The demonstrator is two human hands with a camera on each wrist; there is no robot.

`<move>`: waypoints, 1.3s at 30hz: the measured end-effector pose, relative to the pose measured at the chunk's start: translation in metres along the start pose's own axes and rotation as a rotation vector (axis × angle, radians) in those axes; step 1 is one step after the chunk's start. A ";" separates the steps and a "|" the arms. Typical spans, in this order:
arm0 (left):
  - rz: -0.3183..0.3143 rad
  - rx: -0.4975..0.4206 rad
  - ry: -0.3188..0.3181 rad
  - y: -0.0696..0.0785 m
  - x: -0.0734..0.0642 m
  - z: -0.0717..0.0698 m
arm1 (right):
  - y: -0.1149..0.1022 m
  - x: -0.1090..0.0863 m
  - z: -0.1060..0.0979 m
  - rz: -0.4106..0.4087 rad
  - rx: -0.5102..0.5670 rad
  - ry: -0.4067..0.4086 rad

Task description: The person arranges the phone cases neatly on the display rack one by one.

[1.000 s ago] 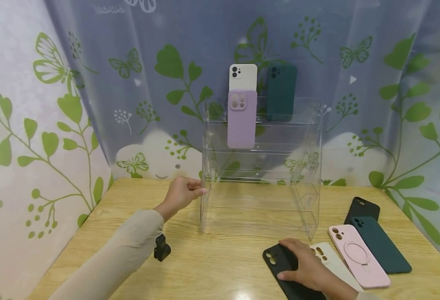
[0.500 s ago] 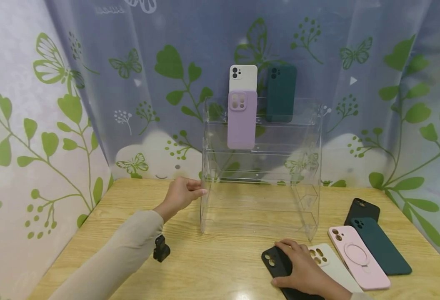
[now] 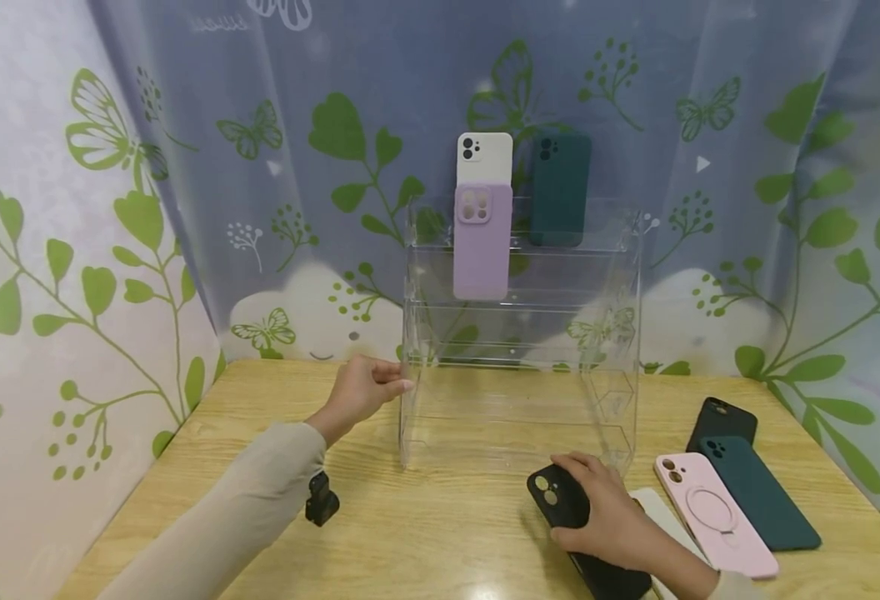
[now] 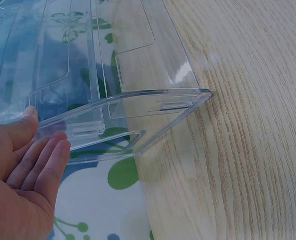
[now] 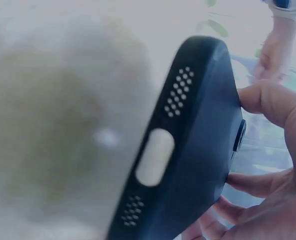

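Observation:
A clear tiered display stand [image 3: 513, 362] rises from the wooden table. My left hand [image 3: 361, 390] pinches its left side panel [image 4: 153, 95], thumb on one face and fingers on the other. With its thumb and fingers on the two long edges, my right hand [image 3: 612, 521] holds a black phone case [image 3: 560, 504], its camera end raised off the table. In the right wrist view the case's port end [image 5: 155, 157] faces the camera. A cream phone case [image 3: 668, 517] lies partly hidden beneath that hand.
A white case [image 3: 485, 158] and a dark green case [image 3: 560, 187] stand on the top tier, a lilac case [image 3: 482, 262] one tier lower. At right on the table [image 3: 425, 542] lie a pink case [image 3: 713, 508], another green case [image 3: 766, 496] and another black case [image 3: 721, 425].
My right hand has taken hold of the black case by its edges and lifted it, camera end up, partly covering the cream case. The left hand keeps its place on the stand.

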State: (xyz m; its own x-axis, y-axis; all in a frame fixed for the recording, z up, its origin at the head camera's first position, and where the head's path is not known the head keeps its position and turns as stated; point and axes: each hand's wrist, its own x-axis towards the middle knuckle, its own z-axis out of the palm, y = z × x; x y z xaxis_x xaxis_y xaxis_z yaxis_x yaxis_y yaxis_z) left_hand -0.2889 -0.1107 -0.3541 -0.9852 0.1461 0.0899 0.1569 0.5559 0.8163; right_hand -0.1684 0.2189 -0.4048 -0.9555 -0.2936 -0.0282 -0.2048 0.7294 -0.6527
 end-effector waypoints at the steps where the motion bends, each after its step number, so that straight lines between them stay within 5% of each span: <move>1: 0.005 0.002 -0.001 0.000 0.000 0.000 | -0.004 0.000 -0.005 -0.008 -0.003 0.014; 12: 0.015 0.005 0.003 -0.001 0.000 0.000 | -0.037 0.006 -0.055 -0.075 -0.040 0.270; 27: 0.011 0.003 0.004 -0.002 0.000 -0.001 | -0.072 0.032 -0.101 -0.228 0.041 0.792; 39: 0.012 -0.011 0.001 -0.001 0.000 0.000 | -0.097 0.068 -0.121 -0.241 0.174 0.952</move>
State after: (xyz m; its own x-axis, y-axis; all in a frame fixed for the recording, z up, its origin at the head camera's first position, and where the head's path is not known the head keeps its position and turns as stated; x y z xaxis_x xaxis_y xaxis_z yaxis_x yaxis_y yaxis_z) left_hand -0.2888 -0.1111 -0.3551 -0.9834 0.1513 0.1001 0.1675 0.5451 0.8214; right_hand -0.2397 0.2033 -0.2517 -0.6802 0.2512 0.6887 -0.4545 0.5927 -0.6650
